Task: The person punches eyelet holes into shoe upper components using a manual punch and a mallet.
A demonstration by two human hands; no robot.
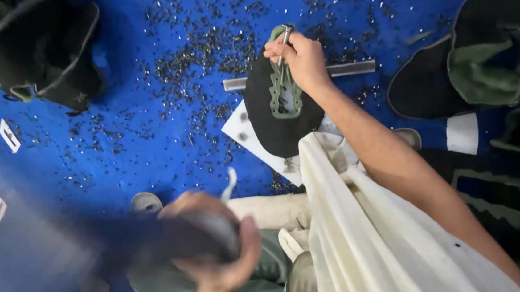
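While right hand fingers pinch a metal punch, black cap panel shows green zigzag trim; left hand fingers grip a blurred dark object.

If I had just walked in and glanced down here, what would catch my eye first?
Probably the bright blue surface, speckled all over with small dark scraps. At top centre the right hand presses a thin metal tool onto a black cap piece with a green zigzag patch. Low in the middle, the left hand grips something dark, blurred by motion.
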